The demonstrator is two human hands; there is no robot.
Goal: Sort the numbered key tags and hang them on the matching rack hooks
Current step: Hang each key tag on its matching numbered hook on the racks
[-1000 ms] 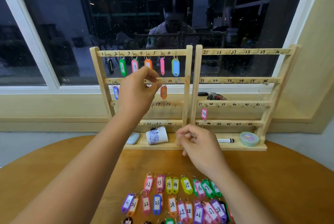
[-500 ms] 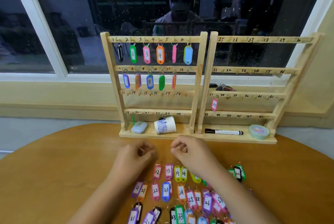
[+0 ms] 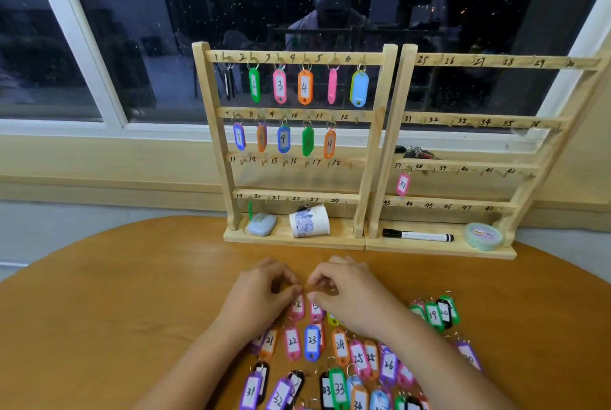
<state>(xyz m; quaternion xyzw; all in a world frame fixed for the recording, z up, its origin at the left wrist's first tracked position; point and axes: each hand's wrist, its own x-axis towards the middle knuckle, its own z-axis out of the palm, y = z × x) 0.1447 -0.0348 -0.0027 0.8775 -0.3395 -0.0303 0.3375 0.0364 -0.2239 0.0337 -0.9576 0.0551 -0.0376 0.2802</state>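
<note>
Two wooden racks stand at the table's back, the left rack point(image 3: 207, 132) with hooks 1 to 24 and the right rack point(image 3: 392, 132) with 25 to 48. Tags hang on hooks 1 to 11, and hook 12 point(image 3: 355, 119) is bare. A pink tag 37 point(image 3: 403, 184) hangs on the right rack. Several loose numbered tags point(image 3: 340, 343) lie in rows on the table. My left hand point(image 3: 258, 297) pinches the ring of pink tag 12 point(image 3: 298, 306). My right hand point(image 3: 347, 290) pinches at the ring of pink tag 13 point(image 3: 315, 308), close beside the left.
On the rack bases lie a small blue-grey case point(image 3: 262, 224), a tipped paper cup point(image 3: 309, 222), a black marker point(image 3: 418, 236) and a round green tin point(image 3: 483, 236). A bunch of keys point(image 3: 418, 153) lies on the window sill behind. The round wooden table point(image 3: 132, 294) curves off at left.
My left hand came down from the rack's second row to the table, leaving tags 7 to 11 hanging. Both hands now meet over tags 12 and 13; the view tilted down.
</note>
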